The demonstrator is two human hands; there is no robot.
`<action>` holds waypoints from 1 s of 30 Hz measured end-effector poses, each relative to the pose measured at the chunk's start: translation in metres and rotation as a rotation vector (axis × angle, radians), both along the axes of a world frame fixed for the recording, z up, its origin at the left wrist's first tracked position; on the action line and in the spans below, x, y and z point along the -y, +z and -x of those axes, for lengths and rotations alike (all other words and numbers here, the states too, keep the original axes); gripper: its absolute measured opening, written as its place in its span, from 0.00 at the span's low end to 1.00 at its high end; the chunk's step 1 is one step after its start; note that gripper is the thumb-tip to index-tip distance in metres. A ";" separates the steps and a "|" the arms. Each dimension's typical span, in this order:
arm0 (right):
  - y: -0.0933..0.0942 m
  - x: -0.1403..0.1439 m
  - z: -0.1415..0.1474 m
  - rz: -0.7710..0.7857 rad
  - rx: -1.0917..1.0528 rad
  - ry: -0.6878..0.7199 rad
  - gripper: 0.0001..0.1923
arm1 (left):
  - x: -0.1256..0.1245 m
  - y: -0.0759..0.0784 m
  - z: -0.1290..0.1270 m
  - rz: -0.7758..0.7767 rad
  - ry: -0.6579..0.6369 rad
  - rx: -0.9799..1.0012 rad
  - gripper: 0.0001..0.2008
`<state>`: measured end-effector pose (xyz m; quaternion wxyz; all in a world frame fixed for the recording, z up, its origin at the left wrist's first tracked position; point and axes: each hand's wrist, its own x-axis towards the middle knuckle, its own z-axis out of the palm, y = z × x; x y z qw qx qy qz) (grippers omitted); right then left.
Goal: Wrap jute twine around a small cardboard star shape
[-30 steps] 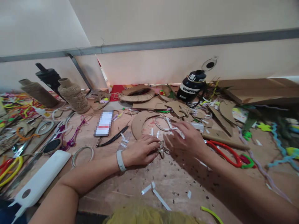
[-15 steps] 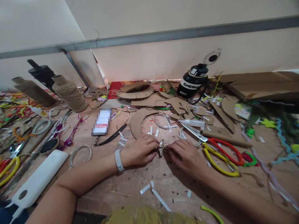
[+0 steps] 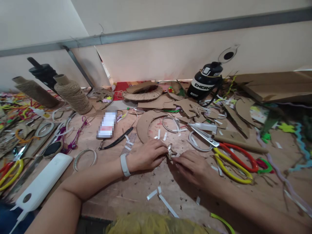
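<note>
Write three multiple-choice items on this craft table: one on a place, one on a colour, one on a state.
1. Where is the black bottle?
A. at the back, by the wall
B. in the left hand
C. on the white case

2. What colour is the wristband on the left arm?
A. red
B. white
C. green

3. How do both hands meet the small twine-wrapped piece?
A. both pinch it
B. only the right touches it
C. neither is near it

Answers: 1 A, it stands far from the hands, below the wall. 2 B, the band is white. 3 A, left hand and right hand meet at it with their fingertips.
</note>
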<state>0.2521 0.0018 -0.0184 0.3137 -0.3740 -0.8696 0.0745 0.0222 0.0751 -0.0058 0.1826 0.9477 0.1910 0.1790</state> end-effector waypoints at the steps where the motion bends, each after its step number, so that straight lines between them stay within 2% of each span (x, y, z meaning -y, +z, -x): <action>1: 0.001 0.000 0.000 0.003 0.004 0.011 0.06 | 0.000 0.000 0.000 0.000 -0.002 0.002 0.09; 19: -0.001 0.002 0.003 0.006 0.019 -0.027 0.09 | 0.000 0.000 0.001 -0.007 0.000 -0.015 0.11; 25: 0.002 0.002 0.005 0.002 -0.005 -0.009 0.07 | -0.001 -0.002 0.000 -0.055 -0.009 -0.032 0.11; 30: 0.002 0.004 0.005 0.005 0.013 -0.050 0.07 | 0.000 0.000 0.002 -0.124 -0.027 -0.063 0.10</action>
